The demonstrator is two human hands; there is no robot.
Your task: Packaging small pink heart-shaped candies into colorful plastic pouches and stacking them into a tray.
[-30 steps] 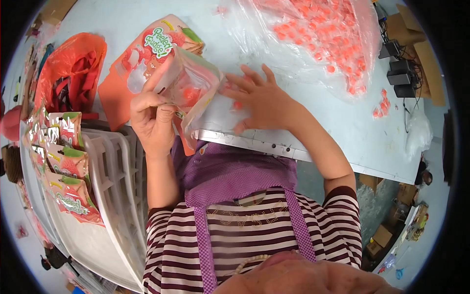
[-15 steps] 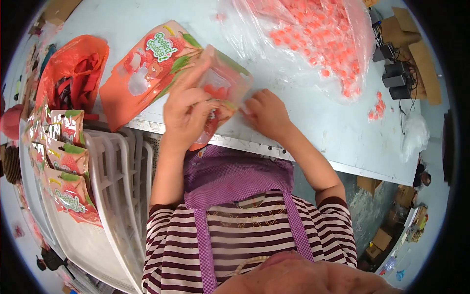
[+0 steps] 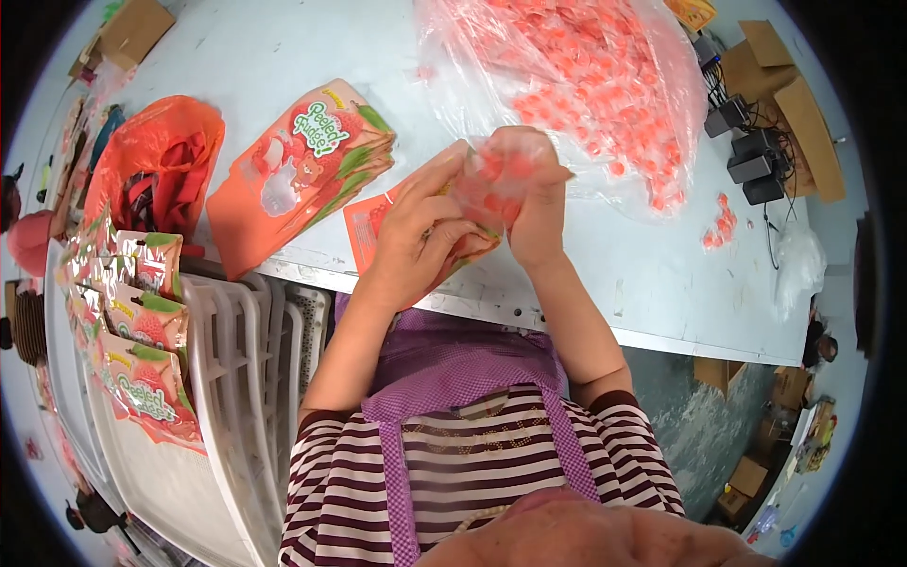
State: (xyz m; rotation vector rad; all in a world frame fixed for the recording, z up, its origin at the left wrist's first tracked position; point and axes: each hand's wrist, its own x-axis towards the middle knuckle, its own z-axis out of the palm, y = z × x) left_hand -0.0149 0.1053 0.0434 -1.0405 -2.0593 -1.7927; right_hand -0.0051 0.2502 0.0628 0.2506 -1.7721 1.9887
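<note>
My left hand (image 3: pixel 422 230) is closed on a printed orange-pink pouch (image 3: pixel 367 227), held just above the table's near edge. My right hand (image 3: pixel 536 194) faces it, with the thumb and fingers gripping a clear packet of red candies (image 3: pixel 495 178). The packet sits between both hands, over the pouch's upper end; its edges are smeared by motion, and I cannot tell whether it is partly inside. Left of my hands lies a fanned stack of flat printed pouches (image 3: pixel 316 151) with green corners.
A large clear bag of red-and-white wrapped candies (image 3: pixel 586 94) lies at the back right, with a few loose candies (image 3: pixel 721 225) beside it. Black adapters (image 3: pixel 756 156) with cables stand farther right. At left are an orange bag (image 3: pixel 156 151) and filled pouches (image 3: pixel 146 378) on stacked white trays (image 3: pixel 227 369).
My right hand has risen from the tabletop to grip the clear packet. My left hand has shifted right and down with the pouch, away from the flat stack.
</note>
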